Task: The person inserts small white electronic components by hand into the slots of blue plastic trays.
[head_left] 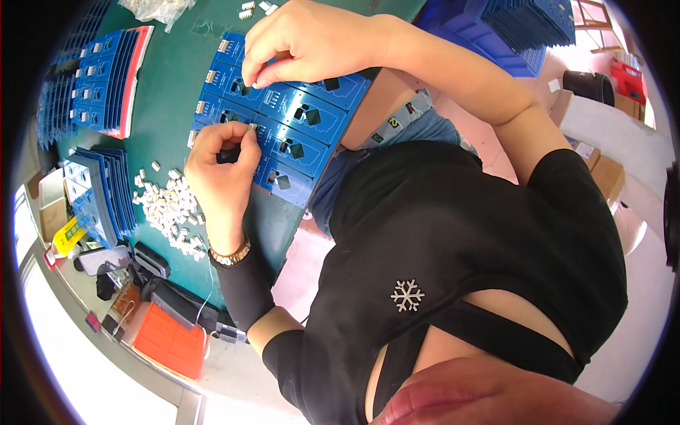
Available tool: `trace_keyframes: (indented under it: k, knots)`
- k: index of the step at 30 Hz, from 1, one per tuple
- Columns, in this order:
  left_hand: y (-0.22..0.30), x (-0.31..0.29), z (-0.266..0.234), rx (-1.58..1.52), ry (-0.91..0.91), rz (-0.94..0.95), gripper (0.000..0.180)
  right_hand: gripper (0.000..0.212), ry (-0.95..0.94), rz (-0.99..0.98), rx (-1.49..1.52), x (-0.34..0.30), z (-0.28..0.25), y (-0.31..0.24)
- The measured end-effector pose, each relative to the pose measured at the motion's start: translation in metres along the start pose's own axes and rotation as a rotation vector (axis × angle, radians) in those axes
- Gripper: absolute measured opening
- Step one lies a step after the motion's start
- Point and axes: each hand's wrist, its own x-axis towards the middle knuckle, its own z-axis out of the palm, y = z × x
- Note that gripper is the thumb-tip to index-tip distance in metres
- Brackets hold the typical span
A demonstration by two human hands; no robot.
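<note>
A blue circuit board panel [289, 134] with several repeated sections lies on the green tabletop under my hands. White connectors [202, 106] stand along its far left edge. My left hand [225, 152], with a watch at its wrist, is closed in a pinch just over the panel's middle. A small white connector [253, 126] shows at its thumb and fingertip. Over the panel's upper part, my right hand [294, 46] is closed too, thumb against curled fingers. Its fingertips are close to the board's surface, and what they hold, if anything, is hidden.
Loose white connectors [170, 205] lie heaped left of my left hand. Stacked blue panels [103, 81] stand at the far left, with another stack [99, 191] nearer. A blue crate [474, 32] with panels is at upper right. An orange tray [170, 340] sits lower left.
</note>
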Motion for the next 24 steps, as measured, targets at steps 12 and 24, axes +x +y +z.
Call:
trace_keyframes:
  k: [12, 24]
  knots:
    - [0.009, -0.002, 0.004, 0.129, 0.028, 0.09, 0.007, 0.013, -0.143, 0.135, 0.087, 0.003, 0.012, 0.0]
    - [0.011, -0.001, -0.002, 0.285, 0.0, 0.414, 0.007, 0.01, -0.239, 0.12, -0.057, 0.005, 0.015, -0.001]
